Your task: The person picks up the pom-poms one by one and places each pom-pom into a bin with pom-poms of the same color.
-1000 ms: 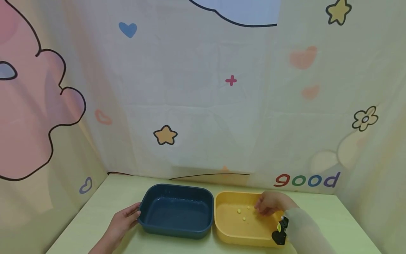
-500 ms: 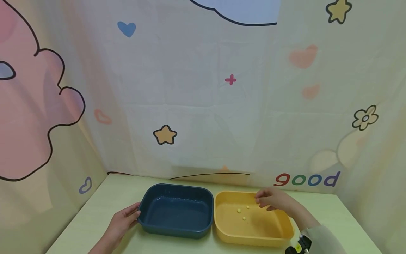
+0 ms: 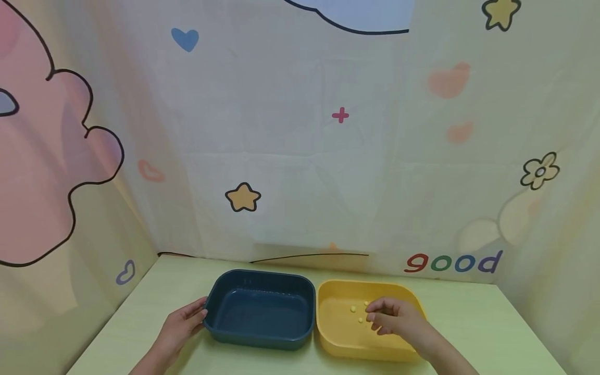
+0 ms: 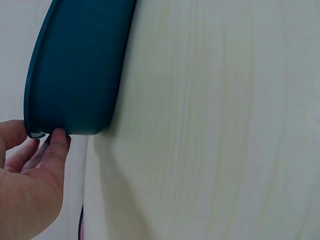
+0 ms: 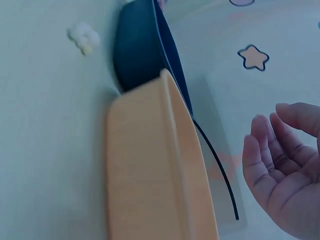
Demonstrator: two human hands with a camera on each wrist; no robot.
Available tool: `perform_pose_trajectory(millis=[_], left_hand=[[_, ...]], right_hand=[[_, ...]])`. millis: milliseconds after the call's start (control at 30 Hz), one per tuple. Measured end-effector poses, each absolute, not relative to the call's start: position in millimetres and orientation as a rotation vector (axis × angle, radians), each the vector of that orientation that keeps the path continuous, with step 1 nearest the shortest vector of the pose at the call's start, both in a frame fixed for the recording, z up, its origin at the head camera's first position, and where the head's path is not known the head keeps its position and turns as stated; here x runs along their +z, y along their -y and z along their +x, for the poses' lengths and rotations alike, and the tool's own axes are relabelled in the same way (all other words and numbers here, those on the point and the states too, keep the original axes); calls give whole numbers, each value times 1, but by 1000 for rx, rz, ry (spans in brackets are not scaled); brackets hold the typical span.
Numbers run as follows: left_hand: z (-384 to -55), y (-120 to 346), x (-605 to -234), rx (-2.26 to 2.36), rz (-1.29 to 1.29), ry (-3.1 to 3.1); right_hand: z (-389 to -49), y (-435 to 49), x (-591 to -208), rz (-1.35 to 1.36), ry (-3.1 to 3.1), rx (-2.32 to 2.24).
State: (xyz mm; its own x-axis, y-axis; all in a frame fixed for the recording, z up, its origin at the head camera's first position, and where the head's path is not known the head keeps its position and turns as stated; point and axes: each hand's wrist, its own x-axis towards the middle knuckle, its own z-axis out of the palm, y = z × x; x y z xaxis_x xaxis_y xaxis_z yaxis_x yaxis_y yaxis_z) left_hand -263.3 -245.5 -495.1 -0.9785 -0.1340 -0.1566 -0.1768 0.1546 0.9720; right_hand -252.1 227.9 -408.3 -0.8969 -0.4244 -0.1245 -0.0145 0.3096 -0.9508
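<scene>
My left hand (image 3: 177, 325) touches the left end of a dark blue rectangular tub (image 3: 262, 333). In the left wrist view its fingertips (image 4: 59, 134) lie against the outside of the tub's end wall, close to the rim. My right hand (image 3: 400, 319) is over a yellow tub (image 3: 337, 338) of similar shape, its fingers loosely bent and pointing left. The right wrist view shows nothing between those fingers (image 5: 255, 157). On the yellow tub's floor lie small pale-yellow pieces (image 3: 353, 309), grouped just left of the right fingertips; the hand partly covers one.
Both tubs stand side by side on a pale wood-grain table (image 3: 183, 276). A printed cloth (image 3: 290, 156) hangs behind it. In the right wrist view a small, blurred white fluffy-looking thing (image 5: 84, 37) shows left of the blue tub.
My right hand rose from the yellow tub's floor to its far rim, then came nearer and left, back over the small pieces. The left hand and both tubs stayed put.
</scene>
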Motion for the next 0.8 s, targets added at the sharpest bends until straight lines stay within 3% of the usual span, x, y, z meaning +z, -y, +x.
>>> perform_pose_trajectory(millis=[300,800], left_hand=[[-263,247,-492,2014,-317,-2349],[-262,249,-495,2029,-312,-2337]], right_hand=[[-230,-201,-439,-461,-1998,-1574],[-223,-161,-496,-467,-2028,-1478]])
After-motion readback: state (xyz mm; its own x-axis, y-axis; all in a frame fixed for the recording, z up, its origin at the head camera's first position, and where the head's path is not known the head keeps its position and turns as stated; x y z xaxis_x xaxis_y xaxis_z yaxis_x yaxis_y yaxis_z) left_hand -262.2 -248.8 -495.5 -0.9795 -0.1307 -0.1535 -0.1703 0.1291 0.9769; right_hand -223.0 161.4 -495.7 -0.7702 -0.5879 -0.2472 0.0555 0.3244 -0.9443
